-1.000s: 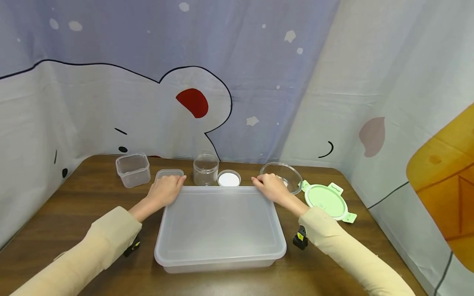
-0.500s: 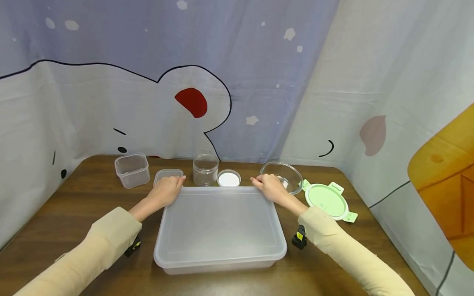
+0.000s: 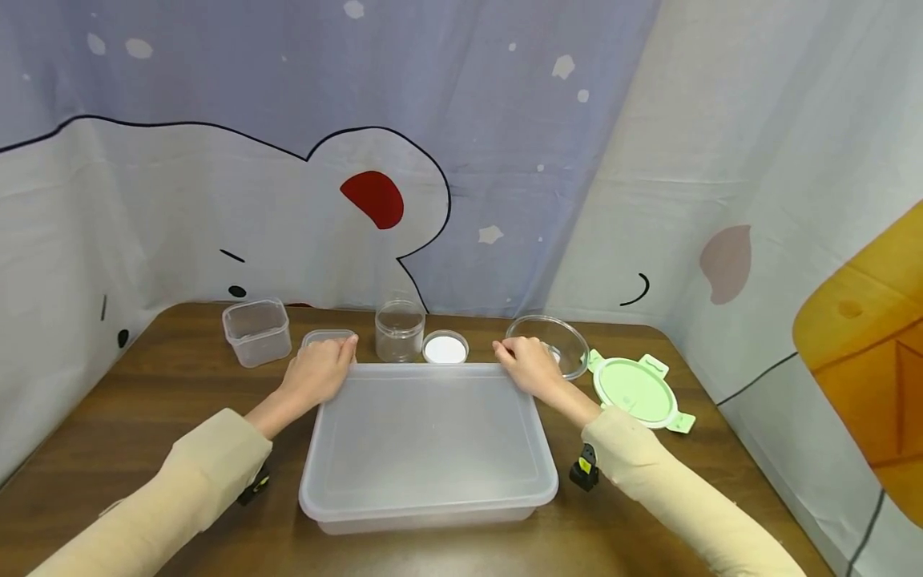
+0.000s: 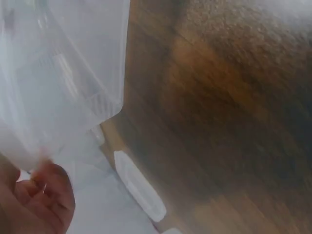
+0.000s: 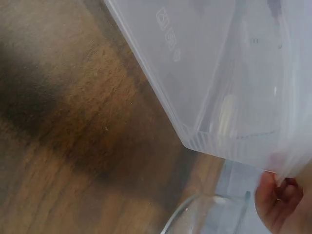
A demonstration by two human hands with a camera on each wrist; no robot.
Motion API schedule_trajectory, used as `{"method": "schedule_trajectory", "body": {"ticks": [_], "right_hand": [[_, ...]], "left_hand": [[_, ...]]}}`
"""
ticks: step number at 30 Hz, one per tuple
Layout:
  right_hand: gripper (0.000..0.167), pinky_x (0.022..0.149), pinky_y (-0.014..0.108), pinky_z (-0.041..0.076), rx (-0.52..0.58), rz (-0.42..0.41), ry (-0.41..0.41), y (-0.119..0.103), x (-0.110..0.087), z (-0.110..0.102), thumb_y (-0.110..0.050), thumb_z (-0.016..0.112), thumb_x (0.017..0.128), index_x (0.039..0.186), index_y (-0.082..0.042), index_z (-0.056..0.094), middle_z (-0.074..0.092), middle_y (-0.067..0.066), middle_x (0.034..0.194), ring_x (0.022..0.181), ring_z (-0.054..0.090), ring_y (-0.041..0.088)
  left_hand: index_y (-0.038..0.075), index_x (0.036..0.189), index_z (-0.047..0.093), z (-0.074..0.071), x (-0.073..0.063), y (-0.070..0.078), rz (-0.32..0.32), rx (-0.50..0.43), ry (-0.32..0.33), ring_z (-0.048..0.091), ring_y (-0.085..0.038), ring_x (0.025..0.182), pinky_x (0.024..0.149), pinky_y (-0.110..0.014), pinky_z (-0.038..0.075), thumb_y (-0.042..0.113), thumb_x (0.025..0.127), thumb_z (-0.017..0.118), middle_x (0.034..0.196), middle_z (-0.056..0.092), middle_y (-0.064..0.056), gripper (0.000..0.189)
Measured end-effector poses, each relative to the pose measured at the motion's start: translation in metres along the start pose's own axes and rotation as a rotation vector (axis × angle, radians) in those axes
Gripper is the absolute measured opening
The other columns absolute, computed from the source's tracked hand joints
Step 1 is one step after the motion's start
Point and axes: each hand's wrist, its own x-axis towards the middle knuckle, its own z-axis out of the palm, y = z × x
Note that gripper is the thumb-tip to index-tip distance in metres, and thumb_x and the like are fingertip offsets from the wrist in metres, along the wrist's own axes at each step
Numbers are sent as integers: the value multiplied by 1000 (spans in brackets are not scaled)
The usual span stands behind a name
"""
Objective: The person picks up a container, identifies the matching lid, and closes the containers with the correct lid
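A large translucent plastic storage box (image 3: 425, 523) with its flat lid (image 3: 433, 441) on stands in front of me. At its far left corner my left hand (image 3: 317, 373) grips the lid's edge, fingers curled beneath the rim in the left wrist view. My right hand (image 3: 530, 365) does the same at the far right corner, thumb on top; in the right wrist view the curled fingers (image 5: 278, 200) are under the rim. Ribbed corners of the box wall (image 5: 229, 112) show there. What the box contains cannot be made out.
Along the back of the brown table (image 3: 159, 393) stand a clear square container (image 3: 259, 340), a small clear lid (image 3: 328, 335), a clear jar (image 3: 400, 336), a white-centred round lid (image 3: 445, 349) and a glass bowl (image 3: 577, 353). A green clip lid (image 3: 634, 391) lies right. A printed curtain (image 3: 490, 160) hangs behind.
Both hands keep their hold at the far corners. The left hand has shifted slightly left and up, the right very slightly right. The box has barely moved.
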Motion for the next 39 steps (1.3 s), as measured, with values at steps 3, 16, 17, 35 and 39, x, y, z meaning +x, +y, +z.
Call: {"method": "schedule_trajectory", "body": {"ticks": [3,16,17,35,39], "right_hand": [[31,59,32,50,-28,-59,28,-3,-4,-4,-22,48,100,83,-13,71,69,2,78,67,60,16],[63,119,52,20,-195,-240,-197,-17,-50,-15,-40,40,102,150,-2,26,20,10,159,149,14,28],[63,119,53,20,-190,-229,-208,-17,-51,-15,-40,40,102,150,-2,26,19,9,160,149,13,27],[64,118,57,18,-91,-181,-225,-13,-53,-7,-41,40,102,152,-5,23,23,11,159,148,20,28],[66,118,58,17,-112,-164,-226,-13,-54,-6,-43,41,101,152,-7,23,23,9,159,148,20,26]], "left_hand": [[13,76,59,-5,-6,1,37,22,93,56,-24,63,48,-34,42,30,104,35,69,58,-6,41],[-6,145,34,-1,-49,26,250,153,-103,23,-36,145,115,-63,15,33,103,39,155,27,-20,58],[-6,145,33,0,-49,26,250,158,-108,23,-36,146,116,-63,14,34,102,39,155,26,-20,59],[-6,146,31,10,-54,20,273,145,-70,21,-35,146,118,-54,20,42,99,43,156,24,-20,68],[-6,146,31,11,-54,20,270,127,-68,21,-36,146,118,-54,20,42,99,44,156,24,-20,69]]}}
